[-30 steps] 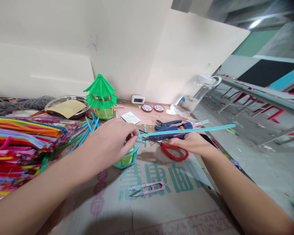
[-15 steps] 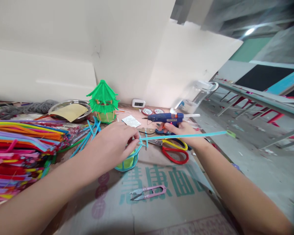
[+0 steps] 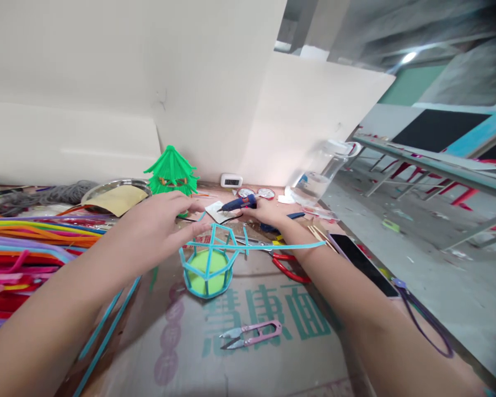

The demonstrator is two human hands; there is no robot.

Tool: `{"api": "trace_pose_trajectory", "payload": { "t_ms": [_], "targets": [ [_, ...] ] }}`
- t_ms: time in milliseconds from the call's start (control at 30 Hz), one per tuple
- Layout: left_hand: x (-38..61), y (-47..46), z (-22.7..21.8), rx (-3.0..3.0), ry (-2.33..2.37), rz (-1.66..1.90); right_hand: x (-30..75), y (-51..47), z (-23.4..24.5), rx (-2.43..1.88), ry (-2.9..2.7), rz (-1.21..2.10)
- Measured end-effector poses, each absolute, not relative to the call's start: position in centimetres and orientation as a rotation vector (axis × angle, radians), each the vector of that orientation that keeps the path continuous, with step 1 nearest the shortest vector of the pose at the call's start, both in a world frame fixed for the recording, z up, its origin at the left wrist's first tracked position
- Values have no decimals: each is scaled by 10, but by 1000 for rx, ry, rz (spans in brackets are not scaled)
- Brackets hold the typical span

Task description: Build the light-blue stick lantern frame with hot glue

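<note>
A small basket frame of light-blue pipe cleaners (image 3: 209, 259) with a green disc at its bottom stands on the cardboard. One long blue pipe cleaner (image 3: 281, 246) lies across its top and sticks out to the right. My left hand (image 3: 159, 220) hovers just behind and left of the frame, fingers stretched out and holding nothing. My right hand (image 3: 268, 212) is closed round a blue glue gun (image 3: 240, 204), its nozzle pointing left at a white paper square (image 3: 217, 212).
A stack of coloured pipe cleaners (image 3: 33, 242) fills the left. Behind stand a green pagoda model (image 3: 171, 171), a metal dish (image 3: 116, 190), a white clock (image 3: 231, 180) and a clear jar (image 3: 318, 176). Pink snips (image 3: 252, 333), red scissors (image 3: 289, 267) and a phone (image 3: 364, 264) lie nearby.
My left hand let go of the blue pipe cleaner and rose off the frame. My right hand carried the glue gun left and back, towards the white square.
</note>
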State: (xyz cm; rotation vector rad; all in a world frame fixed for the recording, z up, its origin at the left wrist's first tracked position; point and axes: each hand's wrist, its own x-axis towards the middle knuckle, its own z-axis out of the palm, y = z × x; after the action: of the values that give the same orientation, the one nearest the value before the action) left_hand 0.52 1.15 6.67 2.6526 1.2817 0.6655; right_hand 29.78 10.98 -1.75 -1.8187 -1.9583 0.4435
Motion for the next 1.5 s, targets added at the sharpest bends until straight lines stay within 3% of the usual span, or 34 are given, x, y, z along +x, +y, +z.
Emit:
{"api": "trace_pose_trajectory", "payload": {
  "t_ms": [267,500,600,733,933,1500],
  "targets": [
    [3,10,68,2642,1250,671,314,77,-14,-1658,-2039,178],
    [9,-9,62,2781,851,556,327,6,-4,-1315,-2177,-122],
    [15,-12,53,2809,832,477,326,-9,-8,-1237,-2247,-21],
    [20,-6,42,2839,878,404,309,-27,-11,-1089,-2215,348],
    [20,2,40,2821,916,409,270,-49,-5,-1056,-1592,878],
    [18,1,42,2807,922,395,266,-46,-11,-1051,-1409,941]
  ]
}}
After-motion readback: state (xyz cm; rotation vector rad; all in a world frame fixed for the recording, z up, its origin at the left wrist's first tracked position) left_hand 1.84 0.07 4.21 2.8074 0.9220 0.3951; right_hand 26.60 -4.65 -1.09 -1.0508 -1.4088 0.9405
